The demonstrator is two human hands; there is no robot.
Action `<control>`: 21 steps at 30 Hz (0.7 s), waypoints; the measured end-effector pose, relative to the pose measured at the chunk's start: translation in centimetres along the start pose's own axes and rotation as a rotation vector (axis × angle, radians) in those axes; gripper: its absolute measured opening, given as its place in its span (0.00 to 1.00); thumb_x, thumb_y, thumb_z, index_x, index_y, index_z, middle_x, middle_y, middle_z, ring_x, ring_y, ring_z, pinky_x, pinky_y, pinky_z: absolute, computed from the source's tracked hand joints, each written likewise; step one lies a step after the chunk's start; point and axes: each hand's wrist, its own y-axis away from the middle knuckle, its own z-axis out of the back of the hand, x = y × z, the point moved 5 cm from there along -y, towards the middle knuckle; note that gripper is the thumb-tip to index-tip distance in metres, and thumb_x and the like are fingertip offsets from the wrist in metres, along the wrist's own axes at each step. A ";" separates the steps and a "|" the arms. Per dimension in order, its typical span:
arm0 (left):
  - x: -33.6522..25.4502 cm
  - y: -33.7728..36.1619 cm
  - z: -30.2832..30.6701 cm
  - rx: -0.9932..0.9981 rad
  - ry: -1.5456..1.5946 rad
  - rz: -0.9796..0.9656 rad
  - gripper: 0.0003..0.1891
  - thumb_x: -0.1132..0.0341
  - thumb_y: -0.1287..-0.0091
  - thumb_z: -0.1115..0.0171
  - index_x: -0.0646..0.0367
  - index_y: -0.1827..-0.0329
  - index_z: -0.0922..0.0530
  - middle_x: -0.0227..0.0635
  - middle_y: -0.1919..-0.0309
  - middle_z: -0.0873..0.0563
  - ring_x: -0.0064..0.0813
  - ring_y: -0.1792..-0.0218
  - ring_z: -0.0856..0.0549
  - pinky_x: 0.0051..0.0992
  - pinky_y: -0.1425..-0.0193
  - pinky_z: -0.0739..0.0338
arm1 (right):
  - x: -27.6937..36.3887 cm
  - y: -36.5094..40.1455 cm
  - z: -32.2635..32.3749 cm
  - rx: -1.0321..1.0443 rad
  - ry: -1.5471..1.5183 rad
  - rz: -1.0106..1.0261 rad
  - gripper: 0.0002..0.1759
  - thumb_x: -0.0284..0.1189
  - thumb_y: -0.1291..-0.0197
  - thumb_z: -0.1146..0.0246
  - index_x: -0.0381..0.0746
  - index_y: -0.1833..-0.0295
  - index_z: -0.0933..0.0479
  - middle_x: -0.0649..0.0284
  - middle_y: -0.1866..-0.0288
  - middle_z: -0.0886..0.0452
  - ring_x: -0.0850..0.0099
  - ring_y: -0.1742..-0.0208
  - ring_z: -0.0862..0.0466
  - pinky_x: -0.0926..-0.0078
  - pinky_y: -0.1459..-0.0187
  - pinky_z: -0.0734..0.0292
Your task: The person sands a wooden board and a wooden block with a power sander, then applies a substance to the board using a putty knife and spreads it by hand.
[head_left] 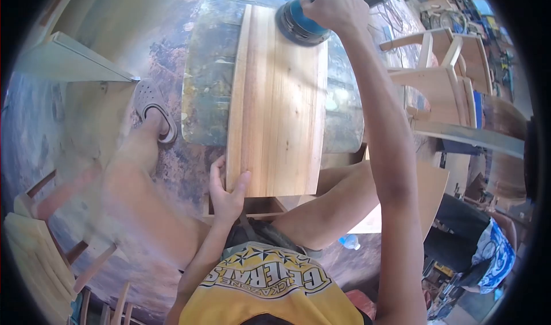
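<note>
A long, pale wooden board [281, 107] lies lengthwise in front of me, with darker grain along its left side. My right hand [340, 6] is wrapped around a teal and black power sander [301, 23], whose round base rests on the far right end of the board. At the near left corner, my left hand [228, 196] grips the board's edge, thumb on top and fingers around the side. Beneath the board is a worn, paint-stained table top [209, 95].
Wooden stools or chair frames [439, 75] stand to the right. A pale panel [77, 61] and slatted wooden furniture [40, 262] are on the left. By my right leg lies a plastic bottle [349, 242] on the floor. Another person [493, 250] is at the far right.
</note>
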 end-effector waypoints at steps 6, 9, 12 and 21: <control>-0.2 0.2 -0.1 0.001 0.031 0.015 0.32 0.66 0.29 0.31 0.69 0.28 0.35 0.48 0.42 0.18 0.31 0.43 0.15 0.31 0.38 0.21 | 3.1 0.3 0.3 -0.007 -0.004 0.063 0.22 0.36 0.48 0.29 0.46 0.47 0.21 0.42 0.50 0.17 0.41 0.50 0.15 0.45 0.49 0.18; 0.0 0.0 -0.3 0.000 0.018 0.016 0.32 0.66 0.29 0.32 0.69 0.28 0.36 0.48 0.41 0.18 0.31 0.42 0.16 0.31 0.36 0.22 | 4.3 0.4 0.4 -0.021 -0.029 0.119 0.21 0.36 0.49 0.29 0.46 0.48 0.21 0.42 0.51 0.16 0.42 0.50 0.15 0.45 0.50 0.18; 0.6 0.3 -0.1 0.009 0.037 0.050 0.32 0.65 0.30 0.30 0.69 0.28 0.35 0.48 0.42 0.18 0.31 0.44 0.15 0.31 0.39 0.21 | 3.6 -2.0 -0.8 -0.057 -0.006 0.059 0.19 0.35 0.49 0.31 0.45 0.50 0.21 0.43 0.53 0.16 0.43 0.50 0.14 0.46 0.50 0.18; 0.8 0.0 -0.2 -0.007 0.065 -0.005 0.34 0.62 0.31 0.28 0.70 0.30 0.34 0.50 0.43 0.19 0.32 0.44 0.16 0.32 0.39 0.20 | 5.0 0.4 0.3 -0.005 0.012 0.136 0.22 0.39 0.47 0.29 0.45 0.46 0.21 0.42 0.53 0.17 0.41 0.52 0.15 0.45 0.49 0.19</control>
